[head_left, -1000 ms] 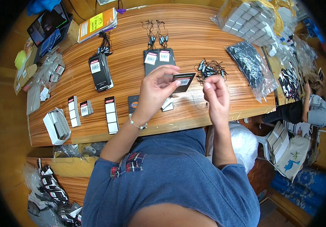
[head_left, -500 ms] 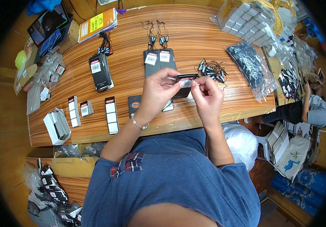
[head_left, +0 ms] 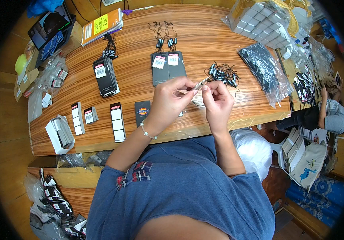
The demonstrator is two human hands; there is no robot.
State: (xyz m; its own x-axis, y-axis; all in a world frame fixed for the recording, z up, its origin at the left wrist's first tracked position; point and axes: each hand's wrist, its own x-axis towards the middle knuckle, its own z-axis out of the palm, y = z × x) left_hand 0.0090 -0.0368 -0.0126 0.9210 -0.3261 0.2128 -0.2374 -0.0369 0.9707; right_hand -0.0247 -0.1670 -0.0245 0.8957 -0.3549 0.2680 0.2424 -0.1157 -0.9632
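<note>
My left hand (head_left: 168, 100) pinches a few thin hang tags (head_left: 199, 85), turned almost edge-on above the table's front part. Close against their right end, my right hand (head_left: 219, 105) has thumb and forefinger pressed together; whatever lies between them is too small to make out. A dark cord-like curve shows just below the fingertips. Beyond my hands lie two stacks of dark hang tags (head_left: 177, 71) with white stickers and black strings. Right of these is a heap of black strings with small barrel-shaped ends (head_left: 223, 75). A dark tag with a round emblem (head_left: 142, 112) lies beside my left wrist.
At left are a stack of stringed tags (head_left: 105, 80), white label strips (head_left: 117, 124) and a white box of cards (head_left: 60, 134). A plastic-wrapped dark bundle (head_left: 266, 72) and bagged small boxes (head_left: 260, 22) occupy the right. Another person (head_left: 334, 116) is at far right.
The tags in my left hand have turned from showing their labelled face to nearly edge-on. My right hand has shifted slightly left and stays pinched beside them.
</note>
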